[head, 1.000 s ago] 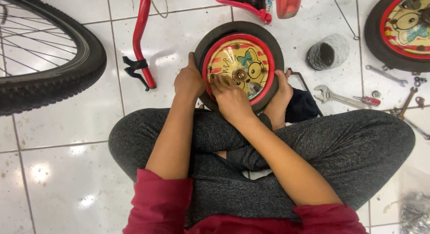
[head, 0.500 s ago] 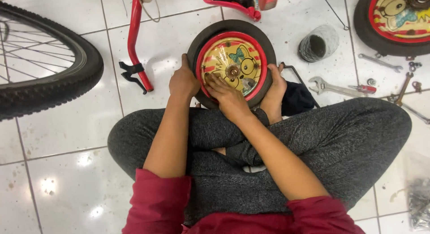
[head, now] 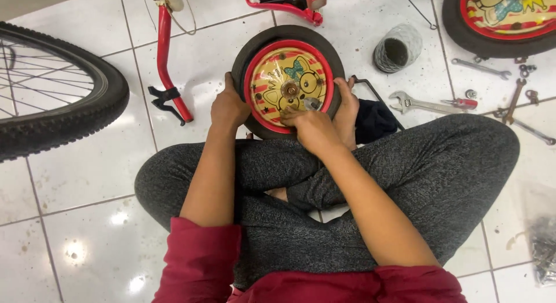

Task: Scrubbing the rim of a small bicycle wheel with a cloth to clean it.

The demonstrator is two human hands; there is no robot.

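The small wheel [head: 288, 80] lies on the tiled floor [head: 87, 181] before crossed legs, left hand [head: 227, 108] fingers clamped on its tyre, right hand [head: 313, 128] fingers pinched together at the hub [head: 289, 90]

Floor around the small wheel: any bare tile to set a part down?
Bare tile lies between the big spoked tyre and the left knee, below the red frame tube. Right of the small wheel it is crowded: wire coil, adjustable wrench, loose spanners.

Small wheel [head: 288, 80] between big tyre [head: 55, 106] at left and wrench [head: 425, 103] at right.
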